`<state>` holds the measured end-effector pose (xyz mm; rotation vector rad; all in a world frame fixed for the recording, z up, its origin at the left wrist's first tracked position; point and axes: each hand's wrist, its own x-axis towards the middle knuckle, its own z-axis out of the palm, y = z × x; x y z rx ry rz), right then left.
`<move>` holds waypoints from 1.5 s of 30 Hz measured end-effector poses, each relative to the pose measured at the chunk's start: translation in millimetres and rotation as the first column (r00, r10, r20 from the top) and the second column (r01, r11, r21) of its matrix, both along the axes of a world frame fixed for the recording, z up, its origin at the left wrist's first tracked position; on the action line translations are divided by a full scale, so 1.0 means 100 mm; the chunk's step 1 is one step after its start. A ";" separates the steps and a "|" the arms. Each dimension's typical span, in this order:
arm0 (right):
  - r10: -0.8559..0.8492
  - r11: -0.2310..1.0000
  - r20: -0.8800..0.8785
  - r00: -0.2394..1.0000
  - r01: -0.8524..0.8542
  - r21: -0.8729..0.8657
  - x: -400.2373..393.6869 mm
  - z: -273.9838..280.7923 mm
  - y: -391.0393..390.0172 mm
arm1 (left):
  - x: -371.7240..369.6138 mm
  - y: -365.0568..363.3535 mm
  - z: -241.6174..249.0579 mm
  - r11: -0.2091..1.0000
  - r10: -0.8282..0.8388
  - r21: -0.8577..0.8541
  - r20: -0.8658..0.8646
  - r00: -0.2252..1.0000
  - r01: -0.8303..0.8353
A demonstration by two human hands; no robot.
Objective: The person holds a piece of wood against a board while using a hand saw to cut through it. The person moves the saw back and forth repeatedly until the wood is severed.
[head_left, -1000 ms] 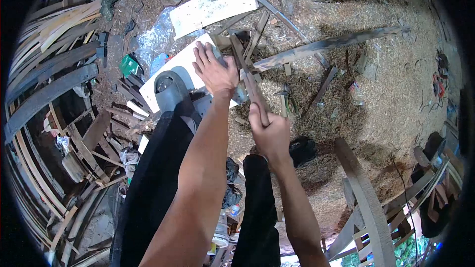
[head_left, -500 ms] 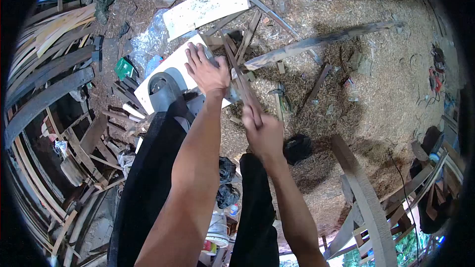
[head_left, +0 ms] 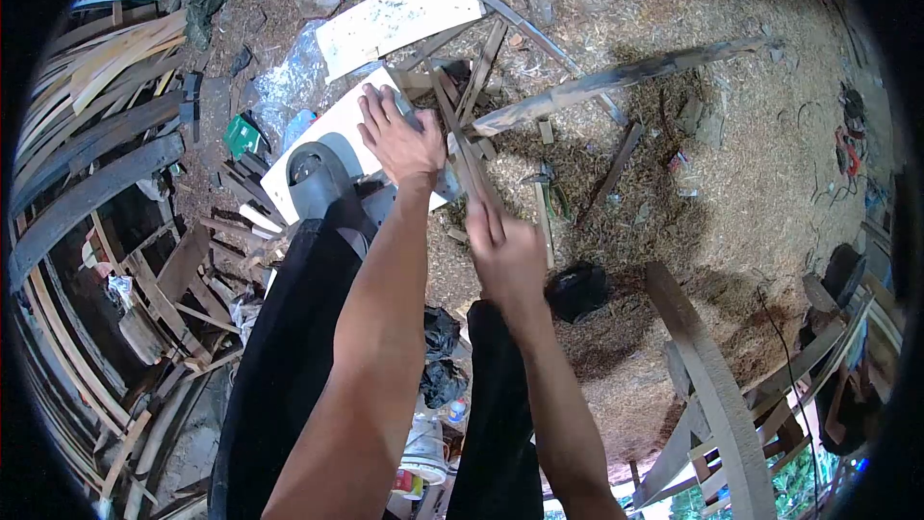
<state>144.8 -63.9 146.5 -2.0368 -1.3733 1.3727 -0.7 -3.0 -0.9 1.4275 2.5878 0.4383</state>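
My left hand [head_left: 399, 143] lies with its fingers spread flat on a white board [head_left: 351, 125], near the board's right edge. My right hand [head_left: 510, 260], blurred by motion, is closed around the near end of a handsaw [head_left: 470, 162]. The saw's long, brownish blade points forward and slightly left, passing along the board's right edge beside my left hand. My foot in a grey shoe [head_left: 318, 178] rests on the board to the left of that hand. Where the blade meets the board is hard to make out.
A long weathered timber [head_left: 616, 87] and a metal strip [head_left: 539, 34] lie ahead on the shavings. A hammer [head_left: 542, 202] is right of the saw. Stacked wood strips [head_left: 106, 144] line the left. A white bucket [head_left: 423, 448] stands near my legs.
My right hand has shifted slightly left with the saw. The left hand stays in place on the board, and so does my foot.
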 end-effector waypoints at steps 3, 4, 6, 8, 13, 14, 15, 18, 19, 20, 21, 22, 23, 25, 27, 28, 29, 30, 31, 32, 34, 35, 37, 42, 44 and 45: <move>0.050 0.997 0.000 0.999 -0.050 -0.053 -0.09 -0.10 0.20 | -0.02 0.00 0.03 1.000 -0.020 -0.013 0.019 1.000 0.020; 0.060 0.995 0.004 0.998 -0.060 -0.082 -0.09 -0.06 0.20 | -0.02 -0.02 0.03 1.000 -0.014 -0.019 0.018 1.000 0.014; 0.070 0.995 -0.019 0.997 -0.071 -0.072 0.15 0.19 -0.07 | 0.02 0.03 0.01 1.000 0.002 -0.009 0.029 1.000 -0.002; 0.033 0.999 0.010 0.999 -0.033 0.023 0.37 0.47 -0.55 | 0.00 0.01 0.03 1.000 0.000 -0.014 0.017 1.000 0.000; 0.037 0.993 -0.042 0.998 -0.041 -0.110 0.51 0.74 -0.66 | -0.01 -0.01 -0.02 1.000 -0.002 0.008 -0.026 1.000 0.002; -0.020 0.997 -0.069 0.997 0.015 -0.078 0.39 0.55 -0.54 | 0.00 0.00 -0.03 1.000 -0.006 0.013 -0.024 1.000 0.006; 0.020 0.998 -0.024 1.000 -0.021 -0.060 0.26 0.36 -0.36 | 0.00 0.00 -0.02 1.000 -0.002 0.006 -0.008 1.000 0.002; 0.113 0.986 0.027 0.993 -0.109 -0.127 -0.02 -0.06 0.10 | -0.01 0.02 -0.01 1.000 -0.002 -0.001 0.005 1.000 0.002; 0.106 0.986 0.023 0.994 -0.102 -0.131 -0.02 -0.05 0.09 | -0.02 0.01 -0.01 1.000 -0.003 -0.008 0.008 1.000 0.003; 0.079 0.991 -0.019 0.997 -0.080 -0.107 0.00 -0.02 0.05 | -0.03 -0.04 0.01 1.000 -0.006 -0.020 0.008 1.000 0.006; 0.054 0.995 -0.058 0.997 -0.059 -0.075 0.04 0.03 0.02 | -0.02 -0.05 0.03 1.000 0.000 -0.022 0.019 1.000 0.001; 0.047 0.998 -0.016 0.999 -0.048 -0.041 0.11 0.13 -0.08 | 0.00 0.01 0.04 1.000 -0.001 -0.011 0.034 0.999 0.001; 0.045 0.999 0.023 0.999 -0.045 -0.016 0.20 0.32 -0.29 | 0.00 0.01 0.04 1.000 0.000 -0.011 0.035 0.999 0.001; -0.016 0.995 -0.025 1.000 0.013 -0.103 0.48 0.65 -0.70 | -0.01 0.01 0.01 1.000 0.006 -0.003 0.036 0.999 -0.005; 0.044 0.965 -0.036 0.998 -0.052 -0.255 0.68 0.92 -0.86 | 0.00 0.02 0.05 0.999 0.008 -0.031 0.049 0.999 -0.007; 0.048 0.964 -0.039 0.998 -0.057 -0.260 0.65 0.89 -0.84 | -0.03 0.00 0.04 0.999 0.013 -0.036 0.046 0.999 -0.011; 0.021 0.981 -0.030 0.999 -0.027 -0.194 0.58 0.82 -0.78 | -0.01 -0.01 0.03 0.999 0.011 -0.036 0.041 0.999 -0.010; -0.005 0.993 -0.024 1.000 0.002 -0.118 0.48 0.72 -0.63 | 0.00 0.01 0.01 1.000 0.010 -0.027 0.035 0.999 -0.009; 0.005 0.996 -0.007 1.000 -0.006 -0.085 0.36 0.52 -0.48 | 0.00 0.01 0.02 0.999 0.007 -0.040 0.034 0.999 -0.006; 0.015 0.999 0.008 1.000 -0.015 -0.048 0.23 0.26 -0.32 | 0.00 0.02 0.02 0.999 0.004 -0.036 0.035 0.999 -0.003; 0.135 0.989 0.054 0.989 -0.130 -0.076 -0.02 -0.11 0.06 | -0.01 0.01 0.02 1.000 -0.006 -0.019 0.026 1.000 0.007; 0.133 0.989 0.051 0.990 -0.129 -0.076 -0.03 -0.08 0.10 | -0.01 0.02 0.02 1.000 -0.008 -0.019 0.024 1.000 0.008; 0.118 0.981 -0.007 0.993 -0.118 -0.153 -0.04 0.06 0.15 | -0.01 0.00 0.04 1.000 -0.008 -0.011 0.022 1.000 0.008; 0.026 0.992 -0.013 1.000 -0.027 -0.125 0.64 0.88 -0.87 | 0.01 0.03 0.02 1.000 0.013 0.000 0.000 1.000 -0.013; 0.014 0.977 -0.025 1.000 -0.019 -0.213 0.66 0.94 -0.94 | -0.01 -0.02 0.02 1.000 0.014 -0.009 -0.001 1.000 -0.014; 0.012 0.991 -0.001 1.000 -0.012 -0.132 0.55 0.89 -0.80 | 0.00 -0.03 0.01 1.000 0.004 -0.007 -0.018 1.000 -0.004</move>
